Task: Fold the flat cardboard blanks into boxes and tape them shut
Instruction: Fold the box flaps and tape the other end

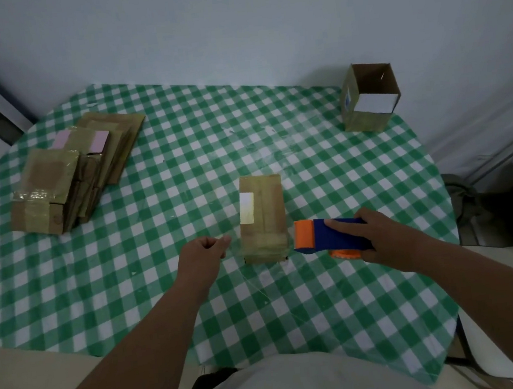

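Right hand: my right hand [377, 238] grips the blue and orange tape dispenser [329, 237] at centre right of the frame, forefinger laid along its top.
Left hand: my left hand [204, 253] is curled just left of the box, thumb and forefinger pinched together, perhaps on a clear tape strip [258, 286] that I can barely make out.
Box: the taped cardboard box [262, 219] lies on the table [181, 157] at frame centre, between my hands.
Blanks: a pile of flat blanks [87, 161] sits at upper left.
Open box: an open box [370, 96] stands upright at upper right.
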